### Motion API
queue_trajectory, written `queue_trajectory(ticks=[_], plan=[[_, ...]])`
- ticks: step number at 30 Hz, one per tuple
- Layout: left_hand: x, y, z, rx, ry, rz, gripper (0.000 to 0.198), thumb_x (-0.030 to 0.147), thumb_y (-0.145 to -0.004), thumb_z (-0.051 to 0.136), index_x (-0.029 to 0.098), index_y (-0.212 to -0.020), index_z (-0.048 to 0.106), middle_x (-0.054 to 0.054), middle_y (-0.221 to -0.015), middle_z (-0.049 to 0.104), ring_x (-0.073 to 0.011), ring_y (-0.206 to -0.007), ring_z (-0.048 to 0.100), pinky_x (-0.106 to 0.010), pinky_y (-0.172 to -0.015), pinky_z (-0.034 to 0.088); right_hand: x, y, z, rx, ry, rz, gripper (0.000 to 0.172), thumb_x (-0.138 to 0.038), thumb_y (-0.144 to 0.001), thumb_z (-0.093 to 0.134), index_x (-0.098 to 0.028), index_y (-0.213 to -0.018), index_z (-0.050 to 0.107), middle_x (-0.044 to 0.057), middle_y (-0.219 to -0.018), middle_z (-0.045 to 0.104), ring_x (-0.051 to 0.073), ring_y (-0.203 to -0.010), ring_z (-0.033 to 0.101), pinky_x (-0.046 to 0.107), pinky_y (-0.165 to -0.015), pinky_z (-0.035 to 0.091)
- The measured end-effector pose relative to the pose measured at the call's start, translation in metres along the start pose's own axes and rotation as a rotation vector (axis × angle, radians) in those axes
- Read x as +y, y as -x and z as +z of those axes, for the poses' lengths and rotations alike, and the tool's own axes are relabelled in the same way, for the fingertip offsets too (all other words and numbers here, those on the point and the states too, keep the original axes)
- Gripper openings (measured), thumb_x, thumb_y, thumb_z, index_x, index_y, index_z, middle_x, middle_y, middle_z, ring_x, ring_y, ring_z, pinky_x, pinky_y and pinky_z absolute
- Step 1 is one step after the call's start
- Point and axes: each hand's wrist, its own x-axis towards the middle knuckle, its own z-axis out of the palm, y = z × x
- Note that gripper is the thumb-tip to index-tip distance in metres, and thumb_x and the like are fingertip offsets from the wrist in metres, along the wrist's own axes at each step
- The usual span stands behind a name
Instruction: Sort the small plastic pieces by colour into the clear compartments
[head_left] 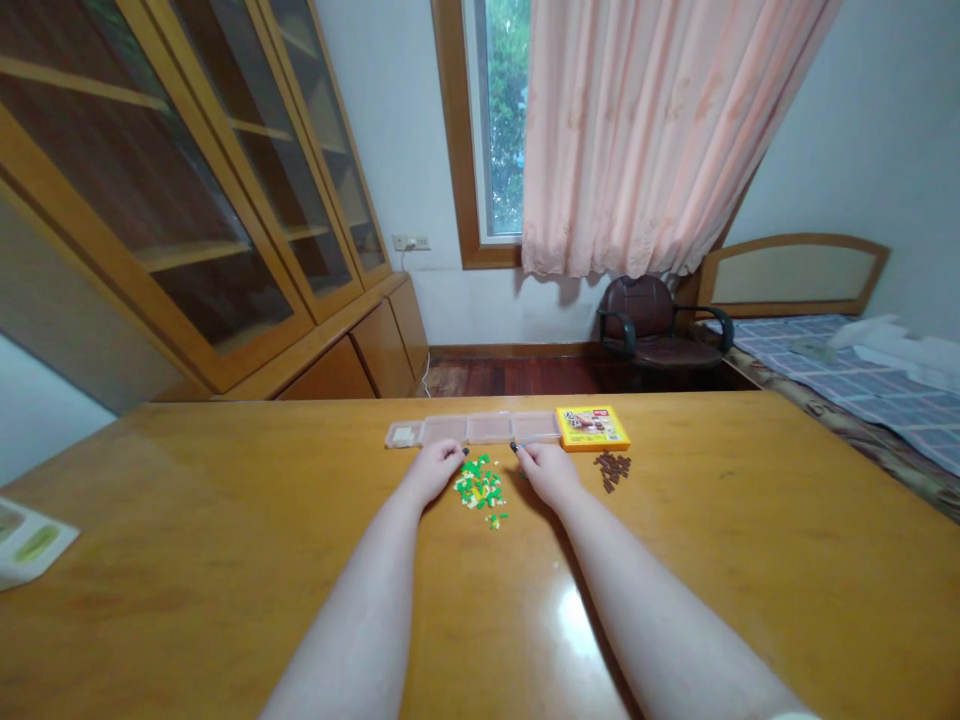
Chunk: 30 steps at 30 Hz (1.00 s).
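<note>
My left hand (436, 470) is closed with curled fingers at the left edge of a pile of small green, white and yellow building bricks (478, 484). On the pile's right side, my right hand (551, 474) is closed too, thumb and forefinger together. A small dark spot shows at the fingertips of each hand; whether it is a nail or a tiny piece I cannot make out. Just beyond both hands lies a row of clear plastic trays (489, 428). A heap of brown bricks (613, 470) sits to the right of my right hand.
A yellow box (594, 428) with a printed lid lies at the trays' right end. All of this rests on a glossy wooden table (300, 540). A white object (34, 545) is at the table's left edge. Past the far edge stands a brown chair (651, 325).
</note>
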Motion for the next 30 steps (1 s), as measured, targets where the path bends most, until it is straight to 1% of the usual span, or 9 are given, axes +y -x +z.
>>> queue_trajectory(ticks=[2, 4, 7, 11, 16, 20, 23, 26, 30], plan=[[0.0, -0.001, -0.001, 0.002, 0.02, -0.001, 0.024, 0.037, -0.073, 0.046, 0.019, -0.058, 0.045, 0.005, -0.055, 0.043, -0.0133, -0.059, 0.043, -0.023, -0.056, 0.031, 0.0, 0.0, 0.0, -0.02, -0.005, -0.023, 0.044, -0.046, -0.088, 0.042, -0.02, -0.059, 0.062, 0.002, -0.056, 0.061, 0.015, -0.053, 0.051, 0.024, -0.051, 0.027], [-0.002, -0.001, -0.002, 0.006, 0.041, 0.004, 0.023, 0.035, -0.073, 0.046, 0.018, -0.058, 0.045, 0.005, -0.055, 0.043, -0.0133, -0.059, 0.043, -0.023, -0.057, 0.031, 0.0, 0.0, 0.001, -0.03, -0.051, -0.11, 0.039, -0.042, -0.089, 0.042, -0.02, -0.068, 0.065, 0.004, -0.067, 0.066, 0.017, -0.063, 0.056, 0.024, -0.056, 0.032], [-0.003, -0.002, -0.001, -0.011, 0.027, -0.003, 0.022, 0.035, -0.073, 0.045, 0.018, -0.059, 0.047, 0.005, -0.056, 0.044, -0.0136, -0.06, 0.044, -0.023, -0.057, 0.032, 0.003, 0.0, 0.003, 0.018, -0.127, -0.176, 0.035, -0.036, -0.091, 0.038, -0.019, -0.08, 0.067, 0.006, -0.082, 0.069, 0.018, -0.077, 0.059, 0.025, -0.067, 0.038], [-0.003, -0.001, 0.0, -0.005, 0.006, 0.005, 0.023, 0.037, -0.074, 0.046, 0.018, -0.061, 0.049, 0.004, -0.058, 0.046, -0.0143, -0.062, 0.046, -0.024, -0.058, 0.033, 0.005, -0.001, 0.003, 0.067, -0.099, -0.131, 0.039, -0.034, -0.092, 0.036, -0.017, -0.073, 0.065, 0.007, -0.075, 0.067, 0.019, -0.073, 0.058, 0.026, -0.067, 0.037], [-0.004, 0.003, -0.001, -0.068, -0.038, 0.026, 0.027, 0.038, -0.074, 0.049, 0.017, -0.057, 0.05, 0.004, -0.054, 0.046, -0.0126, -0.057, 0.042, -0.023, -0.054, 0.03, -0.005, 0.001, 0.003, -0.072, -0.045, -0.198, 0.036, -0.031, -0.092, 0.037, -0.018, -0.07, 0.063, 0.005, -0.071, 0.065, 0.017, -0.07, 0.056, 0.025, -0.064, 0.037], [-0.004, 0.005, -0.002, -0.117, -0.097, 0.048, 0.029, 0.038, -0.076, 0.049, 0.016, -0.057, 0.054, 0.004, -0.052, 0.045, -0.0122, -0.055, 0.042, -0.023, -0.051, 0.029, -0.012, 0.003, 0.007, -0.141, -0.039, -0.238, 0.023, -0.022, -0.085, 0.046, -0.019, -0.095, 0.066, 0.007, -0.095, 0.069, 0.019, -0.087, 0.06, 0.027, -0.076, 0.041], [-0.003, 0.005, -0.003, -0.128, -0.083, 0.071, 0.025, 0.035, -0.077, 0.049, 0.016, -0.066, 0.061, 0.002, -0.06, 0.056, -0.0143, -0.061, 0.049, -0.024, -0.056, 0.035, -0.015, 0.006, 0.009, -0.187, -0.017, -0.31, 0.034, -0.014, -0.08, 0.047, -0.021, -0.109, 0.064, 0.007, -0.109, 0.067, 0.02, -0.098, 0.06, 0.029, -0.086, 0.041], [-0.003, 0.003, -0.002, -0.119, -0.035, 0.082, 0.023, 0.032, -0.076, 0.05, 0.017, -0.079, 0.067, -0.002, -0.076, 0.065, -0.0177, -0.073, 0.057, -0.027, -0.068, 0.043, -0.016, 0.007, 0.008, -0.204, 0.049, -0.359, 0.035, -0.012, -0.08, 0.046, -0.021, -0.106, 0.067, 0.007, -0.106, 0.069, 0.021, -0.094, 0.062, 0.03, -0.085, 0.042], [-0.003, 0.002, -0.001, -0.095, -0.007, 0.091, 0.023, 0.028, -0.075, 0.051, 0.017, -0.087, 0.068, -0.005, -0.088, 0.068, -0.02, -0.083, 0.06, -0.031, -0.078, 0.046, -0.016, 0.007, 0.006, -0.172, 0.099, -0.349, 0.029, -0.015, -0.082, 0.045, -0.021, -0.096, 0.07, 0.007, -0.094, 0.072, 0.02, -0.085, 0.063, 0.028, -0.079, 0.043]])
